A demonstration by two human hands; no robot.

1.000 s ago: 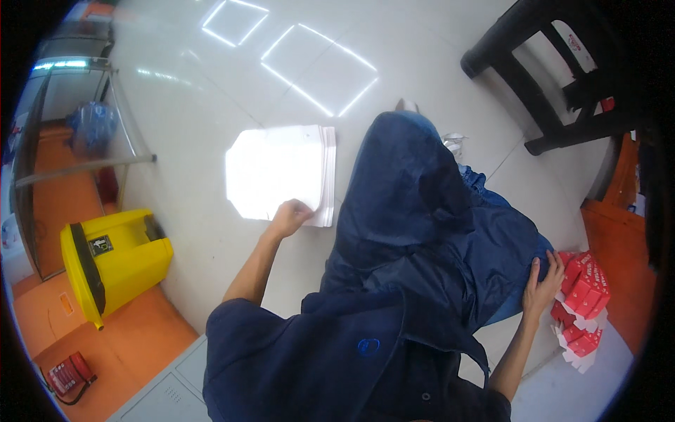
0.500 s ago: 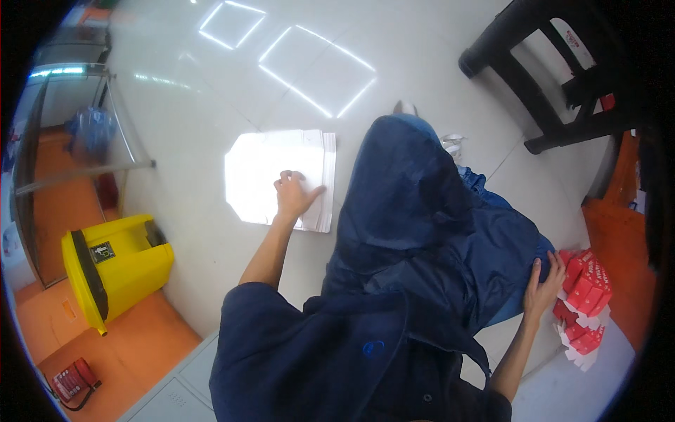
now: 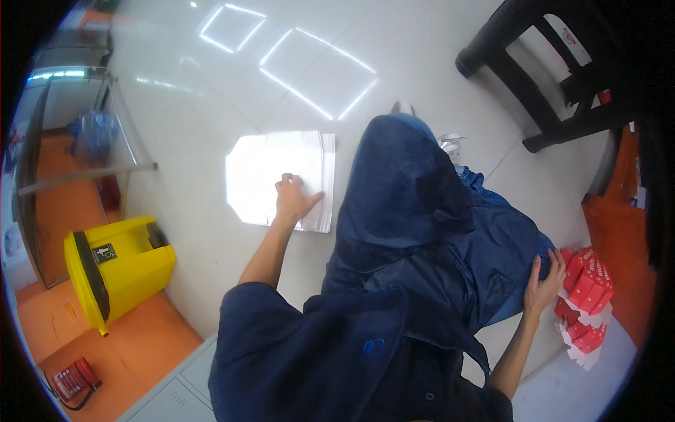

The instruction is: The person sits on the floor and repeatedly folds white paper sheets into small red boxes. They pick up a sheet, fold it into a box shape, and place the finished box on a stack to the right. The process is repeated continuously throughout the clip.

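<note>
White sheets (image 3: 253, 172) lie stacked on the floor (image 3: 190, 176), well in from its left edge, and the left hand (image 3: 291, 205), pinching their near right corner a second ago, now spreads over them, apparently steadying, while the right hand (image 3: 543, 283) rests loosely splayed at the knee (image 3: 513, 243)

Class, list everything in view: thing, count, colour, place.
Stack: 1, white, centre left
Bin: 1, yellow, left
Strapped item: 1, red, lower left
Cabinet: 1, grey, bottom left
Frame: 1, grey, upper left
Blurred item: 1, blue, by frame
Stool: 1, black, upper right
Boxes: 2+, red and white, right
Crumpled item: 1, silvery, upper centre
Floor: 1, pale, centre
Panels: several, orange, both edges
Clothes: several, navy and blue, bottom centre
Shoe: 1, pale, upper centre
Left hand: 1, bare, on stack
Right hand: 1, bare, on right knee
</note>
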